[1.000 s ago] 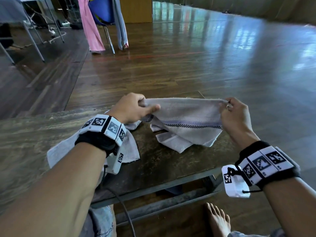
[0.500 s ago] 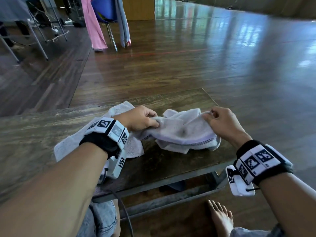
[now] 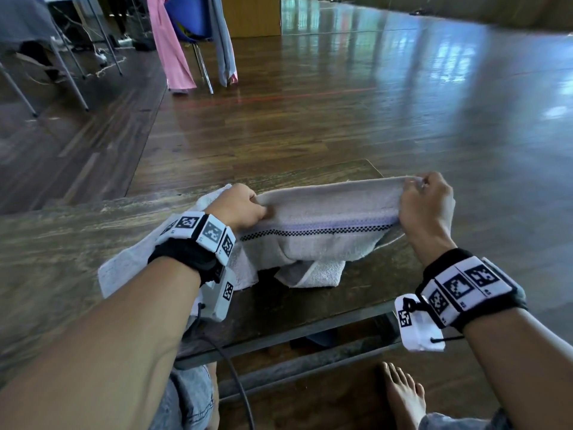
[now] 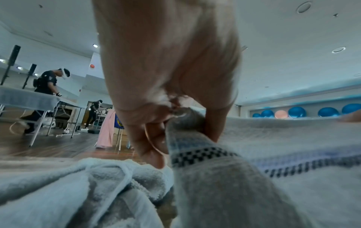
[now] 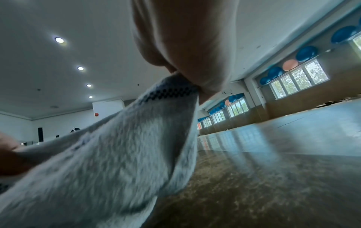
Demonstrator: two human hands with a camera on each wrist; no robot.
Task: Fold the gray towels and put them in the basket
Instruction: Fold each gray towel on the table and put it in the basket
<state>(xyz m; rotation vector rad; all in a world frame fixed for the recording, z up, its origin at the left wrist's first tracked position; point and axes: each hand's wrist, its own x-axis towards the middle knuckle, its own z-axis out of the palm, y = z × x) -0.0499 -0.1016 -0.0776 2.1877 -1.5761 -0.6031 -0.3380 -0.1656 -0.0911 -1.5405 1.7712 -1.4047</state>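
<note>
From the head view, the left hand (image 3: 240,204) and right hand (image 3: 426,201) each pinch an upper corner of a gray towel (image 3: 322,231), stretched between them above the tabletop (image 3: 62,237) near its right edge, its lower part resting there. A second towel (image 3: 124,268) lies under the left wrist.

Left wrist view: curled fingers (image 4: 154,138) grip the towel's checkered border.

Right wrist view: the fingers (image 5: 203,77) clamp the corner.

Held towel (image 3: 325,212) stretched above the table (image 3: 62,240) near its far right corner, left hand (image 3: 237,206) at its left end, right hand (image 3: 426,201) at its right end, second towel (image 3: 124,268) flat on the table left of it, chair (image 3: 192,17) on the floor well behind the table.
</note>
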